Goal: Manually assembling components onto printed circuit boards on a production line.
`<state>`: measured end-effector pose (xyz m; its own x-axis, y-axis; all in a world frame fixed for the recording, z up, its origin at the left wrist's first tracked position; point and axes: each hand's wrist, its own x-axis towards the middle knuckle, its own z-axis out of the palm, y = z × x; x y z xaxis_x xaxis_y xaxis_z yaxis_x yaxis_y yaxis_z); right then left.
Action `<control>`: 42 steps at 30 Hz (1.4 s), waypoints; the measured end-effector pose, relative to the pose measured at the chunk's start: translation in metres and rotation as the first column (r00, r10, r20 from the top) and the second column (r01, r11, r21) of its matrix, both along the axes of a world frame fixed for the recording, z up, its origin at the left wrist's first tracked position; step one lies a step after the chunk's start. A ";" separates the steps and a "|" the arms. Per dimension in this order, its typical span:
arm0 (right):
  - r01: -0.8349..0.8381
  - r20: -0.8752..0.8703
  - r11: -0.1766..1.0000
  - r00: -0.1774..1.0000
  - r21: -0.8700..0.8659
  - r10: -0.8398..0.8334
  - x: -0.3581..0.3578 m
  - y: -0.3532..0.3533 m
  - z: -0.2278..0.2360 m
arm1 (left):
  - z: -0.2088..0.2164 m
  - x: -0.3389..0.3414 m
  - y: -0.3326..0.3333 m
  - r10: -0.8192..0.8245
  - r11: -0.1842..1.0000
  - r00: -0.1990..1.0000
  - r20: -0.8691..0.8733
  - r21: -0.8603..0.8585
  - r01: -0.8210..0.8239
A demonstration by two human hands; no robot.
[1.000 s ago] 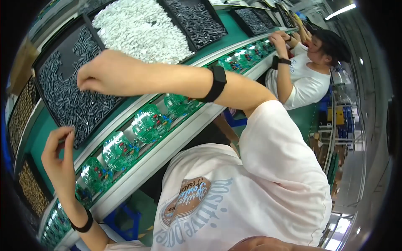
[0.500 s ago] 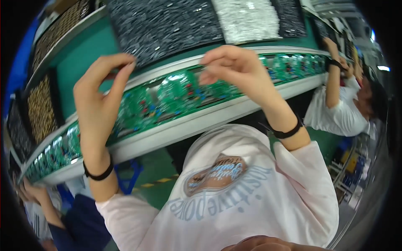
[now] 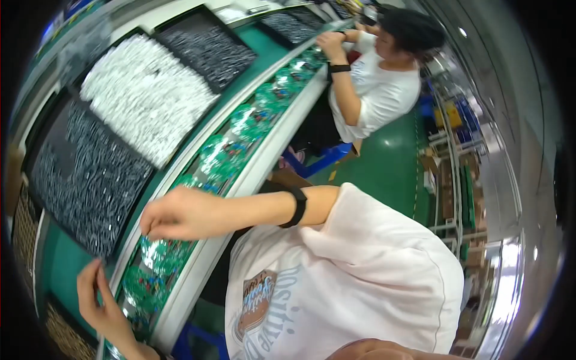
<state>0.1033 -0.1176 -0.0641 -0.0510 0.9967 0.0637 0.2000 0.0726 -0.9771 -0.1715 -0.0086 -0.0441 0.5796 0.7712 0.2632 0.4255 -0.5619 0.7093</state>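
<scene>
My left hand (image 3: 103, 303) is beside the near corner of a black tray of dark small parts (image 3: 99, 174). Its thumb and fingertip come together in a pinch, and whatever lies between them is too small to make out. Over the row of green circuit boards (image 3: 219, 156) hangs my right hand (image 3: 174, 213), its fingers curled together and slightly blurred. What the right fingers hold, if anything, is hidden. Coloured components stand on the boards, which sit in a long channel with pale rails (image 3: 264, 159).
Beyond the dark parts lie a tray of white small parts (image 3: 150, 99) and another black tray (image 3: 207, 51). A co-worker (image 3: 384, 78) in a white shirt works farther along the line. Racks with boxes (image 3: 456, 120) stand at the right, beyond a green floor (image 3: 387, 162).
The view has swung toward the right along the line. My right hand has come lower, over the boards; my left hand still pinches near the dark-parts tray.
</scene>
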 end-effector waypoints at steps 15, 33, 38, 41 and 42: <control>0.092 0.364 0.961 0.913 0.262 -0.187 0.003 -0.002 -0.006 | 0.022 0.012 -0.031 0.002 1.000 1.000 0.021 0.007 -0.002; 0.045 0.541 0.984 0.830 0.173 -0.133 -0.007 0.015 -0.025 | 0.001 -0.009 -0.039 0.182 0.747 0.952 0.245 -0.665 0.029; 0.030 0.554 0.987 0.825 0.158 -0.114 -0.003 0.015 -0.025 | -0.002 -0.008 -0.036 0.174 0.722 0.950 0.259 -0.689 0.056; 0.032 0.558 0.987 0.821 0.160 -0.117 -0.005 0.015 -0.025 | -0.003 -0.007 -0.033 0.153 0.697 0.956 0.252 -0.713 0.076; 0.040 0.565 0.986 0.816 0.159 -0.124 -0.006 0.014 -0.025 | -0.003 -0.008 -0.032 0.155 0.698 0.957 0.247 -0.712 0.071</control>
<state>0.0978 -0.1034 -0.0891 -0.0385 0.9826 0.1815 0.7301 0.1517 -0.6663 -0.1795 -0.0406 -0.0471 0.5346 0.8122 -0.2334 0.1671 0.1691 0.9713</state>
